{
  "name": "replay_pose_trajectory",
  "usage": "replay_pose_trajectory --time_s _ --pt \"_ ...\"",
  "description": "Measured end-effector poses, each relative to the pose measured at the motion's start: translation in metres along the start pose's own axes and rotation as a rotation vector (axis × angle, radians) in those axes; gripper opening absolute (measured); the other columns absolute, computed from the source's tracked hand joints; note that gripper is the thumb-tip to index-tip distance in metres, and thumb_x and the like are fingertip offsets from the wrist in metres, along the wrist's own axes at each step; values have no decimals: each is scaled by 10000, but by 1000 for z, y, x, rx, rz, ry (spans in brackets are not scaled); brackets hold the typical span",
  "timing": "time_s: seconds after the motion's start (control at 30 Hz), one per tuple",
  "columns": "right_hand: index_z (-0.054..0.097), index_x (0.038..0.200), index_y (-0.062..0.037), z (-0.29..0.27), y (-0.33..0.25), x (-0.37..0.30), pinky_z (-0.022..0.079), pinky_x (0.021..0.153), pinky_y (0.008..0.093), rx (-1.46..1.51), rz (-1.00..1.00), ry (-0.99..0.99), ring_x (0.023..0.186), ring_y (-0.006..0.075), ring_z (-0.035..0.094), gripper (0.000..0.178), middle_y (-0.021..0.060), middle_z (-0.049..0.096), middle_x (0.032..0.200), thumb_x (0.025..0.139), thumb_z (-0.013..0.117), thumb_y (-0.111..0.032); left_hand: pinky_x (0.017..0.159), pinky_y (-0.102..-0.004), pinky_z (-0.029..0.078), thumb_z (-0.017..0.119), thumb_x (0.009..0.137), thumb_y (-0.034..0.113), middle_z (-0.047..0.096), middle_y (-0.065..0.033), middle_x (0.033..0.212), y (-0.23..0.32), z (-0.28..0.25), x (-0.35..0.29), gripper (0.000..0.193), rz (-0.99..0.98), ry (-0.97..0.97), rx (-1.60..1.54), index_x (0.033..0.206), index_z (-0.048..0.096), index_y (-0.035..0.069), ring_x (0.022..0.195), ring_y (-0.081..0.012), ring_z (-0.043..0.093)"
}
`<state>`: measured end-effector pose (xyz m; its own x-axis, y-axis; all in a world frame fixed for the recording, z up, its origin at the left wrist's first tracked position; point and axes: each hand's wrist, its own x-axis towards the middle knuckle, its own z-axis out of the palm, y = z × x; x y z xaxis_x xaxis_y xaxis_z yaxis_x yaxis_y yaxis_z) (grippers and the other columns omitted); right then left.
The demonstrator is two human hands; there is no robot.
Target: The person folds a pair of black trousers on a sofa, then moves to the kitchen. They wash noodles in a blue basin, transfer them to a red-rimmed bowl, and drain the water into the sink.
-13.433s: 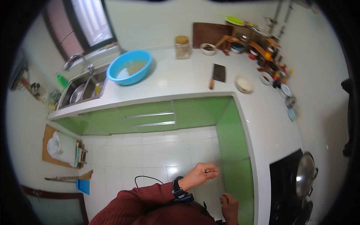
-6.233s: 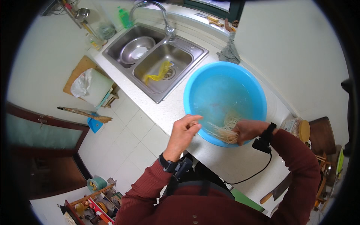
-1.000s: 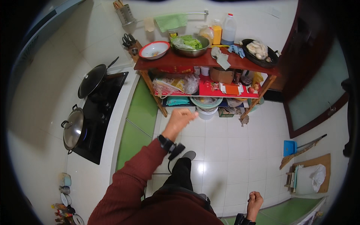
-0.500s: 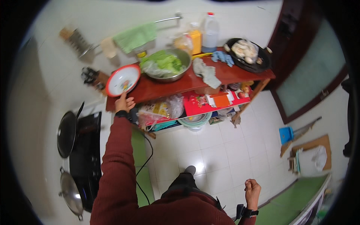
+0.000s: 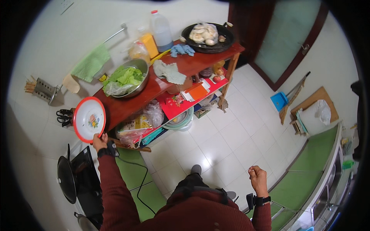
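Note:
A white enamel dish point(image 5: 83, 117) with a red rim and a flower print on its bottom is held at its near rim by my left hand point(image 5: 100, 142). The thumb and fingers pinch that rim. The dish is tilted, its inside facing up, by the left end of the red-brown wooden shelf point(image 5: 150, 89). Behind it on the shelf stands a metal bowl point(image 5: 142, 82) of green lettuce point(image 5: 125, 79). Over the floor at the right, my right hand point(image 5: 259, 179) is closed with curled fingers, and nothing shows in it.
Left of me lie a black stove point(image 5: 86, 184), a lidded wok point(image 5: 66, 179) and a scissors-and-knife holder point(image 5: 64, 117). A dark pan point(image 5: 212, 45) with bagged mushrooms stands at the shelf's right. A blue dustpan point(image 5: 279, 101) leans by the right wall. A black cable point(image 5: 144, 181) hangs near my left arm.
My left hand has lifted the dish from the shelf's left end and brought it nearer to me. My view has turned right. The right hand stays closed.

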<state>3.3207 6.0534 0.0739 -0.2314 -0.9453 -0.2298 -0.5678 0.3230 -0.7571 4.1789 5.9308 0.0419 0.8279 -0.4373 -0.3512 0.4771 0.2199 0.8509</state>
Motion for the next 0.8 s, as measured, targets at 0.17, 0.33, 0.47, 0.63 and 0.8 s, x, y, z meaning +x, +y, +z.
replay_pose_trajectory --time_s 0.17,0.33,0.47,0.63,0.8 --pt "737 972 22 -25 32 -18 501 566 343 65 23 36 555 182 631 134 120 650 626 971 665 -92 689 -400 639 628 893 8 670 -119 773 -5 28 -157 24 113 -111 -23 893 616 -13 613 -222 643" --pt "738 973 1 -61 68 -49 526 589 388 39 34 107 591 244 682 164 157 675 664 972 662 -145 762 -381 633 629 889 -21 670 -117 891 -53 68 -295 153 79 -507 132 1036 617 -63 738 -238 678" --pt "740 1033 -37 -92 104 -87 549 630 448 -81 88 253 678 364 697 174 223 693 763 981 657 -180 975 -424 583 616 995 -40 566 -166 1296 -137 108 -388 340 611 -1197 612 1323 528 -60 1151 -269 629" --pt "683 1148 -94 -120 128 -153 548 735 558 -102 160 444 826 460 696 215 222 717 846 974 616 -201 876 -419 580 686 953 39 647 -145 1203 -207 186 -525 306 -252 -1348 572 1233 586 -32 1057 -270 672" --pt "653 1233 -93 -193 141 -252 566 779 552 -71 414 597 863 455 717 282 237 739 880 984 646 -226 726 -408 657 702 860 40 714 -179 1201 -255 214 -681 516 -726 -1538 668 1336 569 -109 950 -289 751"
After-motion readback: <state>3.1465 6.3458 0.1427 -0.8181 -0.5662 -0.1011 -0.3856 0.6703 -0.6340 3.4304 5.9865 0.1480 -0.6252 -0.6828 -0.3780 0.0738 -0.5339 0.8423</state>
